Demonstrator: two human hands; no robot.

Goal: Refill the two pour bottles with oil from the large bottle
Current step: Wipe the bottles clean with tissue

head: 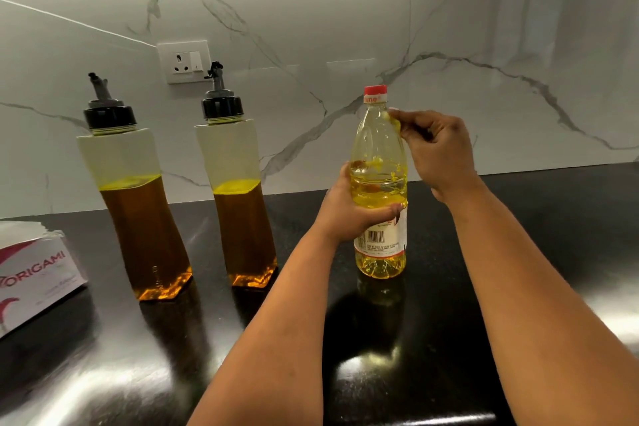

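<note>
Two pour bottles (138, 204) (242, 197), black-spouted and about half full of amber oil, stand left on the black counter (518, 252). Right of them, the left hand (349, 211) wraps the red-capped large bottle (379, 252) of pale yellow oil; the right hand (435, 149) pinches its shoulder.

Fig.: both our forearms extended fwd, bare.
L hand (349, 207) curled in a wraparound grip, thumb across front; R hand (435, 149) raised higher, fingers bent, tips pinched, wrist angled inward.
</note>
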